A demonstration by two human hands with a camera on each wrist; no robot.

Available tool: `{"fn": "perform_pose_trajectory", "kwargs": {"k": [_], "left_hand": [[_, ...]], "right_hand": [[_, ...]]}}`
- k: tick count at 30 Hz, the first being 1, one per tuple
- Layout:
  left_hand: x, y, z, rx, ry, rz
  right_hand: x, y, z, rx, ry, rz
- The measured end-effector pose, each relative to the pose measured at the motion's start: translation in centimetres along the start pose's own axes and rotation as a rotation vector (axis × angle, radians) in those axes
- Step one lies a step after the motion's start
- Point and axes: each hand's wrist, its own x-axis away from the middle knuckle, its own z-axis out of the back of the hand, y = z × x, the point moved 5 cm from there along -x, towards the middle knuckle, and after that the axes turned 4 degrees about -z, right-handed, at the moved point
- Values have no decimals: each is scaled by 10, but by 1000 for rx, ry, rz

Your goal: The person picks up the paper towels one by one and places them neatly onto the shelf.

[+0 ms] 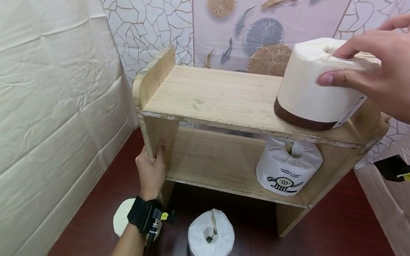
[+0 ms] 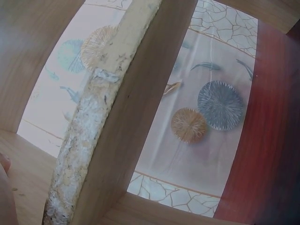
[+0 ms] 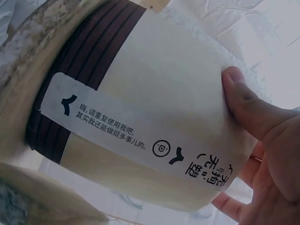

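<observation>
My right hand (image 1: pixel 405 68) pinches the top rim of a cream toilet paper roll (image 1: pixel 316 85) with a brown striped base, over the right end of the top shelf. The right wrist view shows the thumb pressed on the wrapper of this roll (image 3: pixel 154 108), with a white label strip along its side. Around the left side panel of a wooden shelf (image 1: pixel 216 99), my left hand (image 1: pixel 151 170) grips the edge. A white toilet paper roll (image 1: pixel 286 167) with a cartoon print stands on the lower shelf at the right.
Another white roll (image 1: pixel 211 240) stands on the dark red table (image 1: pixel 347 245) in front of the shelf. A cream roll (image 1: pixel 122 218) is partly hidden behind my left forearm. Pale fabric (image 1: pixel 43 84) hangs at the left; a patterned backdrop (image 1: pixel 146 11) is behind.
</observation>
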Motion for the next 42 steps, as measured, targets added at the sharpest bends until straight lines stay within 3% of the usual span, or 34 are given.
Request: {"fn": "perform_pose_trajectory", "kwargs": {"k": [5,11,15,20,27,30,37,42], "left_hand": [[-2,-19,-2,-6,-1,-2],[-2,-24,-1,-5,2,-2],[-1,-21,-2,-16,1,8],[1,-1,-3,-18,-8,2],[2,13,0,-34,-2,11],[2,12,0,-32,-3,21],[-1,-15,-3,-44,4,25],[-1,-23,-1,-34,0,4]], "right_hand": [[7,-14,14,-74,6,45],[11,-21,23,-112,-21,92],[10,-15,23,-111,-30,151],[10,-8,23,-99,-50,203],[11,2,17,-81,-151,94],[15,1,16,-93,-156,112],[22,-25,17,-162,-110,142],[22,-54,22,-106,-50,131]]}}
